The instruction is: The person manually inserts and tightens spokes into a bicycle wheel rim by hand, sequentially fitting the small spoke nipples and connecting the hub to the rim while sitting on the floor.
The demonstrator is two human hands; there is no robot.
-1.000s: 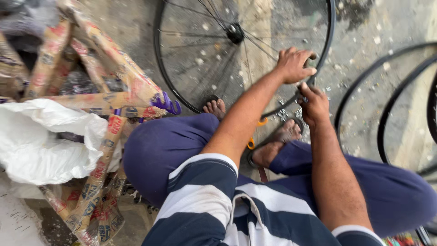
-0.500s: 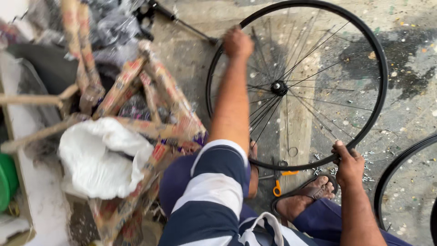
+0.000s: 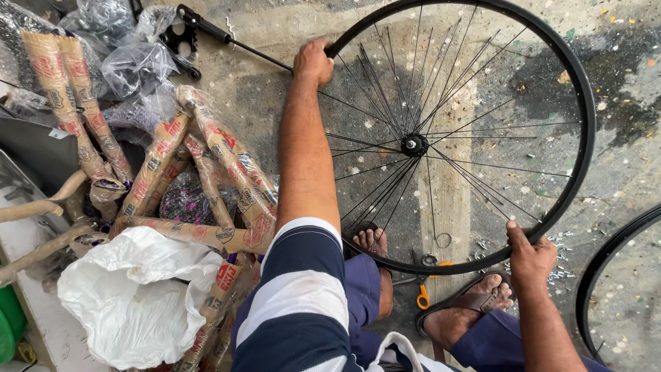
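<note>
One black spoked bicycle wheel rim (image 3: 582, 148) is shown lying flat on the concrete floor (image 3: 620, 62), gripped at its far left edge by the left hand (image 3: 313, 62) and at its near right edge by the right hand (image 3: 530, 258). A second black rim (image 3: 599, 275) is partly seen at the right; one white plastic bag (image 3: 131, 296) and several paper-wrapped frame tubes (image 3: 231, 155) are placed at the left.

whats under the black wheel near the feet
Through the spokes of the black wheel show stained concrete floor, a small metal ring and an orange-handled tool. The rim crosses that tool, hiding its working end.
</note>
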